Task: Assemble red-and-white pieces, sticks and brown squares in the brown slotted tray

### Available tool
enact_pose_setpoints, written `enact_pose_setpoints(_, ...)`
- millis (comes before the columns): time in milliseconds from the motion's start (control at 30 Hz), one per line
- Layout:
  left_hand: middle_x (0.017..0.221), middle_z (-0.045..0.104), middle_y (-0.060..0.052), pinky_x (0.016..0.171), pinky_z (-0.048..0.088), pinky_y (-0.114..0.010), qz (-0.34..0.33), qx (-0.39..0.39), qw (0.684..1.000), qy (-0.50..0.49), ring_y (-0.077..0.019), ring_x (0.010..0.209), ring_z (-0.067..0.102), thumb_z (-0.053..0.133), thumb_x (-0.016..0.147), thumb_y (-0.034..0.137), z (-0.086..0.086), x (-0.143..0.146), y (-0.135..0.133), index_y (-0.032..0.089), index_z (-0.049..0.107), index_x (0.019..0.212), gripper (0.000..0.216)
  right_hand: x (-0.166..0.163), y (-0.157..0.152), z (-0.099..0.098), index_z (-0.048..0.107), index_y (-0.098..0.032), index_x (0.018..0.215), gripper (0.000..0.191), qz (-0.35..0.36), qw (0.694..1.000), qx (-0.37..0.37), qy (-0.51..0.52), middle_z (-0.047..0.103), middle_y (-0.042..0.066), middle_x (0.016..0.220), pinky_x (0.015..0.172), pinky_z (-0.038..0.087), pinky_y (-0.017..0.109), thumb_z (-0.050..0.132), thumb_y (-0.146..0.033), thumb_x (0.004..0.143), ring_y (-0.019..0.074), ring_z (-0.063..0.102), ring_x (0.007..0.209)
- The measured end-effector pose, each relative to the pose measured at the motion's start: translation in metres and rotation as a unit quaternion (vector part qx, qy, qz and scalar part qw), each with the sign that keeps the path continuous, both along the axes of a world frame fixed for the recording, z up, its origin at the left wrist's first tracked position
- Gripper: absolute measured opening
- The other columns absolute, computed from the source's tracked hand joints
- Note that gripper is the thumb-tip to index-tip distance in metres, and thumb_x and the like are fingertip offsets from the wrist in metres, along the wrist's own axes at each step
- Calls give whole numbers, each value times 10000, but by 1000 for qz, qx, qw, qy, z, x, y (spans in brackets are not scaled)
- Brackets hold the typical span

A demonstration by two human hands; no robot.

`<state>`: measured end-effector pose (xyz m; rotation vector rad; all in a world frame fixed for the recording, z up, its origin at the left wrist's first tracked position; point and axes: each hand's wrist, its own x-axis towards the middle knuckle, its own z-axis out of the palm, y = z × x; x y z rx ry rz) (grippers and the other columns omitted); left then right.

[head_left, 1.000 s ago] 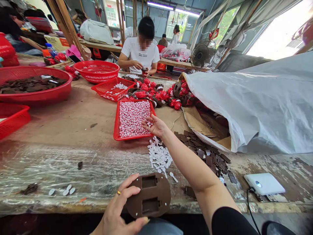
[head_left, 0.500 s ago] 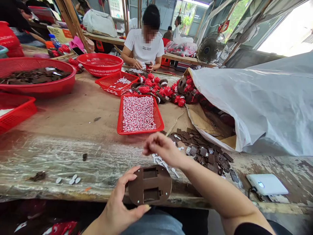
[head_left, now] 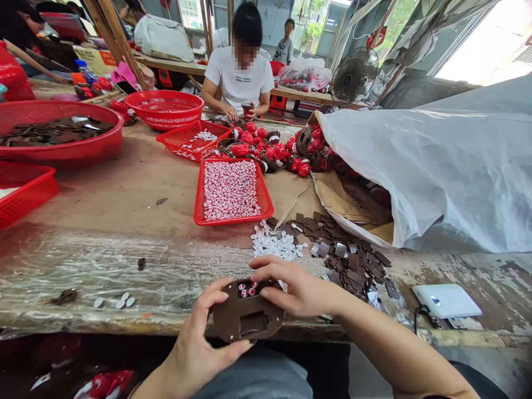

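My left hand (head_left: 208, 327) grips a brown plastic oval base (head_left: 233, 316) by its left end, thumb below and fingers above. The base has two rectangular recesses facing up. Several small white-and-red beads (head_left: 247, 290) lie in the far recess; the near one looks bare. Over the right part of the far recess, my right hand (head_left: 291, 285) has its fingers and thumb bent inward at the base. Whatever lies between those fingertips is hidden. Just beyond the hands is a pile of white spoon-shaped pieces (head_left: 276, 244).
A red tray (head_left: 233, 220) of similar beads stands ahead. Brown flat plates (head_left: 353, 266) are heaped at right, near a white power bank (head_left: 446, 302). A large white sack (head_left: 436, 172) spills red-and-brown toys (head_left: 257, 144). Red baskets (head_left: 116, 138) stand left; a person (head_left: 239, 72) works opposite.
My right hand has come down from near the bead tray to the base. Beads now lie in the far recess, which was bare before. My left hand keeps its grip.
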<state>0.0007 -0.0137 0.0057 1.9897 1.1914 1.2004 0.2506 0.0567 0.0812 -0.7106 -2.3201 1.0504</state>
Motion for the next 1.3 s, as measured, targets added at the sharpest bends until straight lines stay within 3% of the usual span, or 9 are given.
enact_pose_setpoints(167,1370,591,-193,950,616,-422,-4,-3,1000,7,-299,1238,666,745,788,250,-3,-2,-1,229,456,1250,545,10,-3,-16,584,-175,1283,300,-60,996,-55,28,618,145,1341,1072,469,355,600,-286,1005,198,592,1252)
enact_pose_setpoints(333,1362,593,-217,960,608,-482,9,6,1000,17,-325,1250,654,730,801,254,-5,-1,-1,214,460,1231,510,9,-17,-37,606,-186,883,318,-234,968,52,-75,643,37,810,663,455,264,657,-490,960,161,566,718)
enact_pose_setpoints(467,1333,609,-221,946,619,-448,18,25,999,32,-314,1232,668,732,794,263,-1,4,0,202,458,1213,504,3,-23,-35,578,-197,768,376,-275,947,81,-145,579,-5,646,558,349,234,498,-417,1062,127,498,575)
enact_pose_setpoints(567,1311,625,-208,934,629,-416,17,43,998,40,-299,1205,688,728,803,284,2,7,-1,202,460,1197,483,-12,-15,-24,599,-195,803,375,-246,946,141,-157,610,9,690,581,359,241,472,-415,1079,135,536,621)
enact_pose_setpoints(733,1312,624,-210,914,641,-421,21,36,998,49,-310,1177,706,710,849,413,-3,6,-1,192,468,1229,502,-49,2,-9,619,-164,936,365,-39,935,279,-217,627,41,803,609,367,268,439,-440,1094,164,578,709)
enact_pose_setpoints(933,1283,638,-207,942,630,-428,32,53,997,46,-314,1192,699,698,869,494,-5,3,0,194,469,1212,510,-67,9,3,623,-152,1019,570,-89,918,177,-343,667,91,905,621,421,294,355,-655,1047,224,648,789)
enact_pose_setpoints(1133,1315,637,-212,959,616,-408,-2,44,998,37,-290,1216,689,701,873,404,-4,2,1,199,467,1219,465,-65,108,2,619,-141,1197,306,-270,897,56,-346,666,157,1222,892,489,315,500,-395,1075,241,652,1110)
enact_pose_setpoints(1200,1315,637,-216,960,613,-424,1,34,999,31,-296,1224,684,709,868,402,-6,1,0,203,469,1223,472,-67,151,-4,626,-123,1236,305,-304,887,11,-348,634,198,1317,964,489,352,639,-315,999,282,633,1188)
enact_pose_setpoints(1300,1327,629,-226,959,610,-448,2,20,1000,23,-306,1240,672,715,867,399,-8,-1,-1,211,467,1229,478,-77,198,-16,716,-120,1068,267,-310,887,-52,-338,707,200,1206,987,506,380,803,-184,824,339,657,1180)
